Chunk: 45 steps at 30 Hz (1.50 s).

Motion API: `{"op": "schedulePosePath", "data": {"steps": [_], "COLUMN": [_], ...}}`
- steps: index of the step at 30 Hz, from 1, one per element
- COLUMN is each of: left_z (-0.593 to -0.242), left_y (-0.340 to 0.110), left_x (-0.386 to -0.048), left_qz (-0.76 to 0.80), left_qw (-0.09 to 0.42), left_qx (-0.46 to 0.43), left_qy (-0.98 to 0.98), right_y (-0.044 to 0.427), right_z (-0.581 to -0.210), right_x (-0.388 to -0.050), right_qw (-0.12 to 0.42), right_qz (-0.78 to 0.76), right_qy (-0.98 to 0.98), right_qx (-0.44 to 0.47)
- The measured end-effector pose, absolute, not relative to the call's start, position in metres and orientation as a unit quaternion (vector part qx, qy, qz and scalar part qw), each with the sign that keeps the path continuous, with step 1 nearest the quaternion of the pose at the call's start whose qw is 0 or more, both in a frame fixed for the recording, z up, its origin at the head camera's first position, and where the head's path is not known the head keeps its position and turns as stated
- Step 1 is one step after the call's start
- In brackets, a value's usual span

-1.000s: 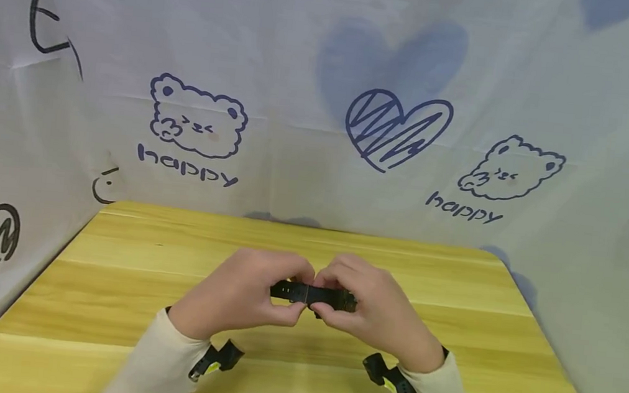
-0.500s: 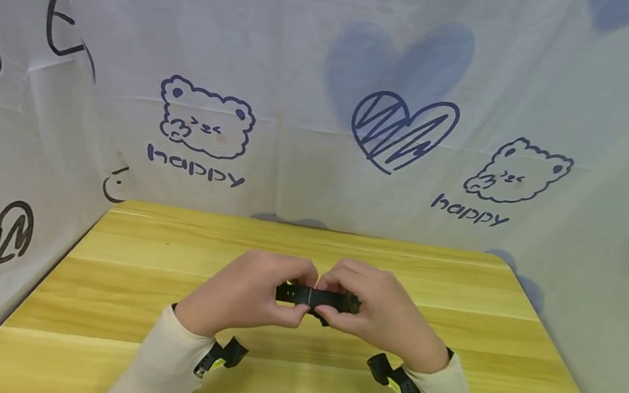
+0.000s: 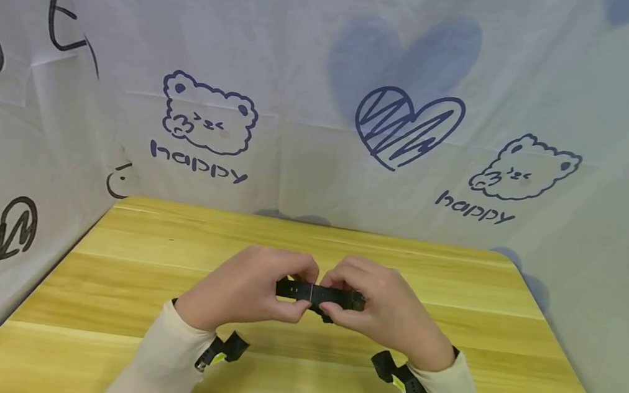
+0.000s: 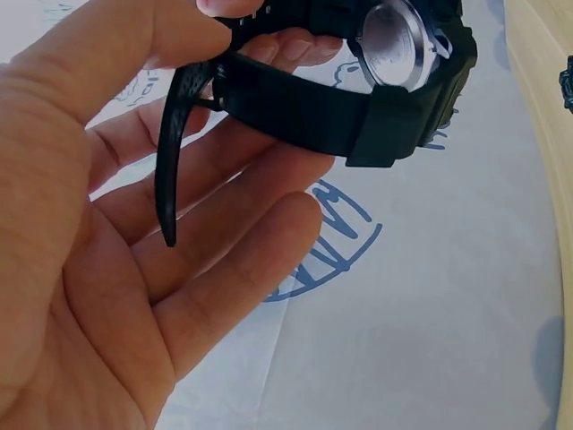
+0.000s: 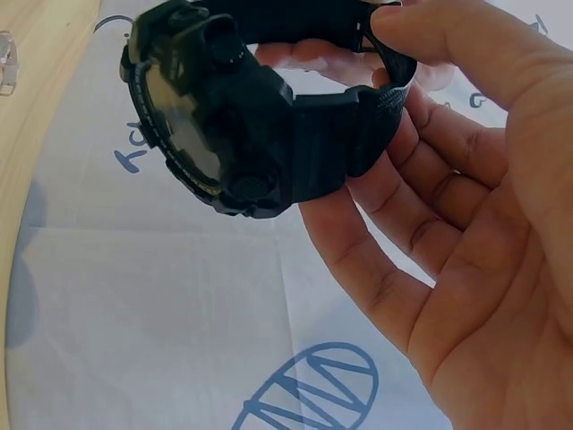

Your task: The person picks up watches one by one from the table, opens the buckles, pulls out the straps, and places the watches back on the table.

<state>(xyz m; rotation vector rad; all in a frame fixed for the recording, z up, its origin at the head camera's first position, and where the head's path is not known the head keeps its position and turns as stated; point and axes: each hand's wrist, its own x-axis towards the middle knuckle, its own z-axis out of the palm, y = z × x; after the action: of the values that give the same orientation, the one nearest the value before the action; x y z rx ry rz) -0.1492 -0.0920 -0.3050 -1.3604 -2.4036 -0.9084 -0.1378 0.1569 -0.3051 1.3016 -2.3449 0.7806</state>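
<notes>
A black wristwatch [image 3: 311, 293] is held up over the middle of the table by both hands, its strap bent into a loop. My left hand [image 3: 247, 290] pinches the strap near the buckle [image 4: 215, 94]; a strap end [image 4: 168, 170] sticks out downward beside its palm. From the other side my right hand [image 3: 389, 306] grips the strap between thumb and fingers. In the left wrist view the watch's silver back [image 4: 392, 45] shows inside the loop. The dark dial [image 5: 188, 134] faces away to the left in the right wrist view. Fingertips partly cover the strap.
Beneath the hands lies a yellow wood-grain table [image 3: 175, 247]. A white cloth [image 3: 305, 171] printed with bears and hearts hangs behind it and at the sides. Both wrists carry small black cameras [image 3: 234, 345] on straps.
The thumbs have come slightly farther apart as the right hand edged right along the strap. Both hands keep hold of the wristwatch. The head view has shifted a little.
</notes>
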Motion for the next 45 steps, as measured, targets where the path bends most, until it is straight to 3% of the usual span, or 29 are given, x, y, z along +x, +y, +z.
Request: {"op": "schedulePosePath", "data": {"steps": [14,23,38,45], "left_z": [-0.3016,-0.3005,-0.3031,-0.3026], "left_y": [-0.0957,-0.0933,-0.0966,-0.0952], "left_x": [-0.1496,-0.149,-0.1509,-0.1511], "left_qz": [-0.305,-0.288,-0.298,-0.301], "left_qw": [0.122,0.136,0.144,0.132], "left_qx": [-0.458,-0.453,-0.446,-0.442], "left_qy": [-0.826,-0.832,-0.831,-0.835], "right_y": [0.1556,0.1531,0.155,0.152], "right_z": [-0.305,-0.3063,-0.3081,-0.3086], "right_x": [-0.1376,-0.1366,-0.1372,-0.1398], "right_qw": [0.176,0.207,0.175,0.202], "right_qz": [0.28,0.249,0.268,0.25], "right_qy": [-0.831,-0.841,-0.844,-0.833], "right_qx": [0.446,0.434,0.431,0.45]}}
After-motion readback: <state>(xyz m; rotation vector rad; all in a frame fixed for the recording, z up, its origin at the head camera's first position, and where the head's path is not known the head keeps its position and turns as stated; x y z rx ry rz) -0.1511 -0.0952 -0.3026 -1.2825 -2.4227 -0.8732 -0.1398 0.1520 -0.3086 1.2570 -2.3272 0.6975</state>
